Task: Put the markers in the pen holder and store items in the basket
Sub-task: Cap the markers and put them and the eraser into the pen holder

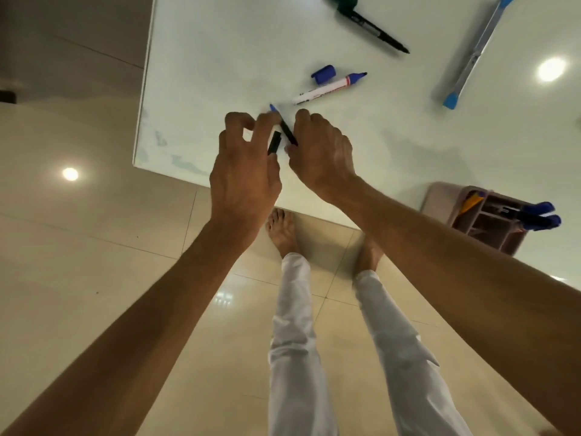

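Observation:
My right hand (320, 152) grips a thin black marker (286, 129) whose blue tip points up and left over the white table (220, 58). My left hand (245, 165) pinches the small black cap (274, 143) just left of that marker. Farther on lies an uncapped white marker with a blue tip (330, 89), its blue cap (323, 73) beside it. A black marker (374, 29) rests at the top. The pink pen holder (440, 202) stands at the right near the table edge, with two blue-capped markers (540, 215) in it.
A long grey and blue tool (474, 55) lies at the upper right. A dark green object (344, 3) sits at the top edge. The table's near edge runs diagonally under my wrists; beige floor tiles and my bare feet (283, 231) are below.

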`<state>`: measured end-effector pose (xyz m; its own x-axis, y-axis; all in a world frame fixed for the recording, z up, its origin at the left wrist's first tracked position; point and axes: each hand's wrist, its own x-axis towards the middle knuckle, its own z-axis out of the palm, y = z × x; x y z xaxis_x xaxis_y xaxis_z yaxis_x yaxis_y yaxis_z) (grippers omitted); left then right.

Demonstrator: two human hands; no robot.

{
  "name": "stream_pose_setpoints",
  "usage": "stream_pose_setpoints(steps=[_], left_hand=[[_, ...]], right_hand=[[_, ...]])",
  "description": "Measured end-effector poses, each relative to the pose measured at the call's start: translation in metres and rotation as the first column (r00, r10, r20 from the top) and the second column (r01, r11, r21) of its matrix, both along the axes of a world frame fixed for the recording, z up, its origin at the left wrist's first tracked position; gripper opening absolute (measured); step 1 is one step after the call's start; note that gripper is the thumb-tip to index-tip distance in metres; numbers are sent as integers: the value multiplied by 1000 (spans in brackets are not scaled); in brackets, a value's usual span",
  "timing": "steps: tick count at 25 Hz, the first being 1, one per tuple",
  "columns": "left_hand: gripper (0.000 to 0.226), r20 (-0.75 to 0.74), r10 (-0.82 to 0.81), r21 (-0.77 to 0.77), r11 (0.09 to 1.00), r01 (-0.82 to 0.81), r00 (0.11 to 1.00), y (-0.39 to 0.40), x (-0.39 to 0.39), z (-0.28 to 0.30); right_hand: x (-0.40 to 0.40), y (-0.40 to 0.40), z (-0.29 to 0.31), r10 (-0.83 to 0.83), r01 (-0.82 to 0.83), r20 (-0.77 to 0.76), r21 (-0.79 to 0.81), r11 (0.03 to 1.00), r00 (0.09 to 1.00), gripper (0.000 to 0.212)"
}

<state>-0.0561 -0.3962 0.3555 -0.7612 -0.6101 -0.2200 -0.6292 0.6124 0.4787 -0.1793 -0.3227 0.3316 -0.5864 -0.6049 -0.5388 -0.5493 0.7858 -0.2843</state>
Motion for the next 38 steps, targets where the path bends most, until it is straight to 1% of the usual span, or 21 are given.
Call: stream_pose_setpoints(steps=[2, 3, 5, 7, 8, 10, 12, 16, 17, 18, 20, 21, 22, 24, 28, 31, 33, 35, 36, 37, 38], left_hand=[[55, 35, 134, 133, 982, -138, 990, -5, -5, -20], [50, 48, 158, 169, 972, -164, 986, -6, -7, -28], [37, 67, 160, 162, 972, -169, 985, -4, -6, -38], [36, 104, 149, 139, 977, -162, 983, 4, -9, -36], [39, 136, 107, 117, 986, -123, 985, 7, -10, -33], [38, 167, 53, 137, 988, -77, 985, 12, -3, -29], [29, 138, 61, 253, 963, -95, 989, 13, 3, -31], [32, 124, 88, 435, 890, -134, 988, 25, -6, -3], [29, 127, 129, 501, 847, -176, 983, 29, -10, 6], [24, 141, 211, 593, 764, -253, 967, 34, -16, 17], [17, 203, 379, 779, 496, -383, 903, 42, -28, 39], [19, 221, 404, 833, 396, -387, 888, 45, -34, 49], [22, 215, 389, 857, 366, -364, 896, 47, -39, 56], [27, 183, 369, 878, 355, -320, 911, 53, -50, 73], [21, 217, 461, 935, 157, -319, 861, 66, -64, 101], [31, 225, 465, 944, 114, -310, 856, 81, -65, 121], [40, 266, 511, 927, 96, -361, 818, 90, -64, 133], [37, 294, 538, 902, 118, -416, 790, 107, -62, 139], [34, 306, 537, 902, 102, -420, 786, 118, -67, 143], [32, 319, 534, 910, 56, -410, 783, 127, -70, 145], [31, 341, 533, 919, -18, -393, 774, 135, -73, 147]], right_hand=[[-3, -1, -5, -95, 96, 74, -7, 995, 993, 29], [-6, 4, -5, -170, 174, 121, -22, 985, 978, 27], [-5, 20, 0, -319, 339, 228, -51, 939, 920, 21], [-4, 44, 14, -416, 450, 316, -41, 892, 853, 17], [-4, 58, 22, -448, 486, 353, -22, 874, 822, 16], [-3, 84, 37, -467, 505, 381, -2, 863, 798, 13], [-3, 107, 51, -484, 519, 378, 11, 855, 789, 9], [-7, 130, 78, -481, 551, 427, -49, 833, 766, 4], [-9, 133, 85, -484, 567, 443, -69, 821, 754, 5], [-11, 136, 93, -482, 574, 447, -87, 815, 753, 6], [-15, 142, 107, -446, 541, 429, -127, 831, 786, 7], [-17, 145, 114, -421, 519, 415, -155, 841, 806, 8], [-20, 149, 121, -403, 503, 404, -179, 845, 821, 8], [-26, 157, 131, -377, 479, 382, -217, 851, 844, 9], [-35, 176, 141, -332, 423, 344, -233, 876, 878, 11], [-42, 201, 159, -366, 449, 329, -230, 863, 871, 12], [-48, 215, 171, -388, 473, 327, -241, 848, 862, 13], [-54, 230, 181, -384, 468, 328, -232, 853, 863, 15], [-60, 239, 185, -377, 459, 327, -226, 859, 867, 16], [-62, 244, 185, -363, 444, 329, -217, 869, 872, 17], [-64, 249, 187, -349, 426, 320, -212, 880, 881, 17]])
